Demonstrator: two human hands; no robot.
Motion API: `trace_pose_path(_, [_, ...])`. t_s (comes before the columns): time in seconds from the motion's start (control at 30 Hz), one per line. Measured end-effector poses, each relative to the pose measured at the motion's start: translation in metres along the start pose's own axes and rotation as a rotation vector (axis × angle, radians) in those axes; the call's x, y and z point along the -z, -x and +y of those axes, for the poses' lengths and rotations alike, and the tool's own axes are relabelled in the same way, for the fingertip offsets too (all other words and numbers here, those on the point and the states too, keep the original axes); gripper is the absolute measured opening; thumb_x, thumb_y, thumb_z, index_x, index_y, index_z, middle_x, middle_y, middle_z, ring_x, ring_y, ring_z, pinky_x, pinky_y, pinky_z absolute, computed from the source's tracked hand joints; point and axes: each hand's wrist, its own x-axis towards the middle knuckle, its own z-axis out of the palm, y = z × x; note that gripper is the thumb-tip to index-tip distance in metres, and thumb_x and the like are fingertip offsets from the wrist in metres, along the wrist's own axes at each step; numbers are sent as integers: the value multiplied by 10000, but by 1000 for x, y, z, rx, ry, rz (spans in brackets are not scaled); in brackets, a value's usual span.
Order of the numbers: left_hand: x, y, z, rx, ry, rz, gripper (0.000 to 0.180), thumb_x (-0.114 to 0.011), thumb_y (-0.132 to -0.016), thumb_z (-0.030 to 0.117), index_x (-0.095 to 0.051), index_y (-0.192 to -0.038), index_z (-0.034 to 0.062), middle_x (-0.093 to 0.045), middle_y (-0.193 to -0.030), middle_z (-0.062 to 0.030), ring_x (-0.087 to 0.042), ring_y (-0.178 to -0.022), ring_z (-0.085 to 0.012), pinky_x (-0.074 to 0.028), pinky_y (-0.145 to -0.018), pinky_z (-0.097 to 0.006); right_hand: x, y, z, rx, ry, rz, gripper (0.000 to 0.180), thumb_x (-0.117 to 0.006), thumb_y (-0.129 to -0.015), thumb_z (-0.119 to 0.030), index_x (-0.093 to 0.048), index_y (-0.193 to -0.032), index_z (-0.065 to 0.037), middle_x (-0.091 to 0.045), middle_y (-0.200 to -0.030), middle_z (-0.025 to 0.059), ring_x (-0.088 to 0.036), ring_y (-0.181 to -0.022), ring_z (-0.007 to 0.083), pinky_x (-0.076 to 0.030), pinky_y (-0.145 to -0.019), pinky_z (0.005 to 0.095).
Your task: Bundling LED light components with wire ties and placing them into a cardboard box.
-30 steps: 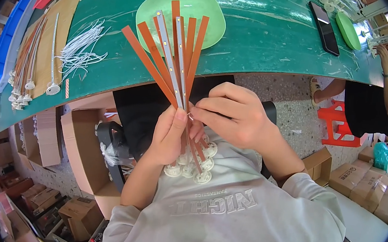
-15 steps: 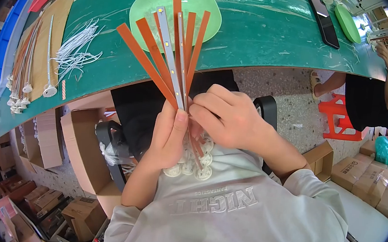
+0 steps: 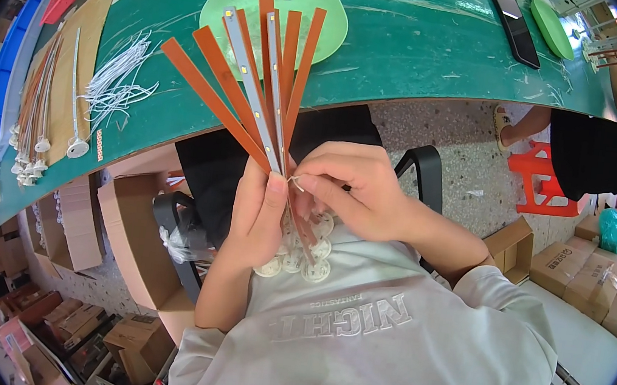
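My left hand [image 3: 258, 213] is closed around a fanned bundle of LED strips [image 3: 246, 71], some with orange backs up and some showing small yellow LEDs. Below my fingers hang the strips' round white plastic ends [image 3: 317, 269], close against my shirt. With my right hand [image 3: 362, 191] I pinch a thin white tie [image 3: 296, 182] beside the bundle, just right of my left thumb. How far the tie goes around the strips is hidden by my fingers.
On the green table [image 3: 407, 59] are a light green tray [image 3: 214, 18], white ties [image 3: 120, 80], more strips [image 3: 43, 101] on cardboard [image 3: 92, 35] and a black phone [image 3: 514, 26]. A co-worker [image 3: 602, 157] stands at right near a red stool [image 3: 542, 177]. Cardboard boxes [image 3: 135, 348] lie around.
The bundle and both hands have shifted slightly left. The white tie now shows at my right fingertips. At the right, the co-worker's arm has moved.
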Motion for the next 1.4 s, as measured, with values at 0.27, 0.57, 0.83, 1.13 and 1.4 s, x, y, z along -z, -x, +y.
trace_pose_path(0.27, [-3, 0, -3, 102, 280, -41, 319, -327, -1037, 310, -388, -1099, 3, -507, -738, -76, -530, -612, -117, -508, -562, -265, 11, -9, 11, 640, 582, 119, 151, -665, -745, 44, -661, -896, 52, -642, -845, 126, -641, -640, 209, -524, -515, 272])
trace_pose_path(0.57, [-4, 0, -5, 67, 187, -59, 328, -342, -1031, 277, -406, -1149, -22, -536, -709, -69, -555, -597, -119, -488, -536, -260, 4, -8, 17, 694, 711, 172, 109, -688, -736, -38, -646, -816, 24, -627, -767, 131, -615, -561, 209, -493, -474, 267])
trace_pose_path(0.83, [-2, 1, 0, -62, -130, -42, 361, -364, -1022, 229, -400, -1254, -44, -585, -726, -74, -593, -571, -135, -476, -504, -260, -3, 10, 0, -520, -525, 87, 122, -586, -912, -64, -652, -870, 30, -641, -723, 92, -585, -543, 131, -449, -453, 244])
trace_pose_path(1.13, [-3, 4, -11, -1, 69, -28, 327, -351, -1021, 210, -416, -1224, -38, -564, -684, -74, -561, -570, -128, -455, -517, -251, 13, -7, 9, 725, 559, 165, 238, -670, -634, -1, -690, -869, 35, -664, -838, 139, -647, -644, 216, -518, -534, 263])
trace_pose_path(1.4, [-2, 2, -3, -16, 4, -58, 300, -357, -1018, 206, -428, -1174, -40, -569, -678, -72, -588, -570, -142, -463, -518, -267, 3, -2, 11, 583, 519, 160, 106, -689, -724, 4, -659, -822, 32, -651, -753, 131, -656, -591, 224, -526, -514, 277])
